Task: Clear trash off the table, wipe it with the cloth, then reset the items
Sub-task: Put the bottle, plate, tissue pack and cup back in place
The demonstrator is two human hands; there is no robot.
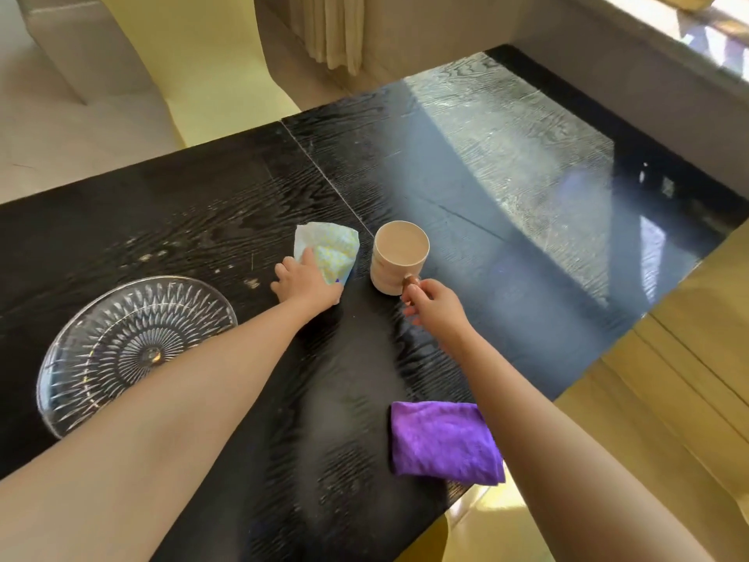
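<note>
On the black wood-grain table (pixel 210 212) lies a white and yellow patterned wrapper (pixel 330 247). My left hand (pixel 306 281) rests on its near edge with fingers closing on it. To its right a beige mug (pixel 399 253) stands upright. My right hand (pixel 431 306) pinches the mug's brown handle. A folded purple cloth (pixel 444 442) lies near the table's front right edge, partly under my right forearm. Pale crumbs and smudges speckle the tabletop left of the wrapper.
A clear cut-glass plate (pixel 101 338) sits at the front left, partly hidden by my left forearm. A grey sofa (pixel 73 87) stands beyond the table's far left. Yellow floor shows to the right, and bright window glare lies across the table's far right half.
</note>
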